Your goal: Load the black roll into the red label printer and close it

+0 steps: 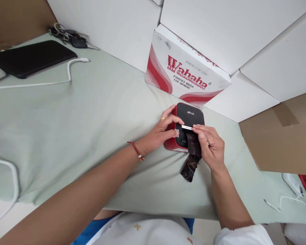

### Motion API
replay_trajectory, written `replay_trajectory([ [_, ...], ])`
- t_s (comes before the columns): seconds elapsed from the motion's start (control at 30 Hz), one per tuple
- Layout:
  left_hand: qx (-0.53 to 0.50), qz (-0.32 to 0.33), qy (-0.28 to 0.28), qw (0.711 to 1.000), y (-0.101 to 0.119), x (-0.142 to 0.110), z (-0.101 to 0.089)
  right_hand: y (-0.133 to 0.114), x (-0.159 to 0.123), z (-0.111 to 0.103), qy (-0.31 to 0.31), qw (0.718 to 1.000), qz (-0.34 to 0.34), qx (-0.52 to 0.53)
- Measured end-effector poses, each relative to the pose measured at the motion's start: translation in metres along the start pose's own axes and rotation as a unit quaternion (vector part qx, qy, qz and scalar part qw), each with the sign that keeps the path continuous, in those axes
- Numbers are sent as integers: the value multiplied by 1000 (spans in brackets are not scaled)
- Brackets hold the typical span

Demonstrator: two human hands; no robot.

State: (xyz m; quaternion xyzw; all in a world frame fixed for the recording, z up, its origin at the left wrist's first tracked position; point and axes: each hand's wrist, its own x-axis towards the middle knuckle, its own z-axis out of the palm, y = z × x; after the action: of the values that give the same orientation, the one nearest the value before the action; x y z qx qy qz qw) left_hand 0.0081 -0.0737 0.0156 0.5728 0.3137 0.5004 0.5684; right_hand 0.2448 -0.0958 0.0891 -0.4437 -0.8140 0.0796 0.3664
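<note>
A small red-sided device with a black top (pixel 191 117) sits on the cloth-covered surface in front of me. Across its top runs a narrow white label (pixel 186 127) with a small warning sign. From just below the label a crinkled dark strip (pixel 190 166) hangs over the device's near edge onto the cloth. My left hand (pixel 165 129) grips the left side, its thumb at a grey tab and its index finger by the label. On the right, my right hand (pixel 212 144) is closed, fingertips on the label's right end, thumb beside the dark strip.
A white and red Wahaha water carton (pixel 188 69) stands behind the device, against white boxes (pixel 201 27). At left lie a black phone-like slab (pixel 35 58), keys (pixel 71 37) and a white cable (pixel 69 69). A brown box (pixel 283 136) and another cable (pixel 283 200) are at right.
</note>
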Motion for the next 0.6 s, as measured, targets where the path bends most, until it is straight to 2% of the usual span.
replay_trajectory([
  [0.13, -57, -13, 48, 997, -4, 2, 8, -11, -14, -9, 5, 998, -58, -5],
  [0.23, -116, -21, 75, 990, -4, 6, 13, -17, -23, -16, -20, 992, -127, -11],
  [0.33, -184, -44, 87, 978, -2, 10, 17, -19, -26, -20, -30, 987, -155, -17],
  [0.5, -207, -53, 70, 974, -6, 11, 17, -22, -15, -24, -41, 986, -158, -17],
  [0.6, -150, -29, 54, 987, -12, 8, 16, -22, 5, -29, -50, 996, -71, -27],
])
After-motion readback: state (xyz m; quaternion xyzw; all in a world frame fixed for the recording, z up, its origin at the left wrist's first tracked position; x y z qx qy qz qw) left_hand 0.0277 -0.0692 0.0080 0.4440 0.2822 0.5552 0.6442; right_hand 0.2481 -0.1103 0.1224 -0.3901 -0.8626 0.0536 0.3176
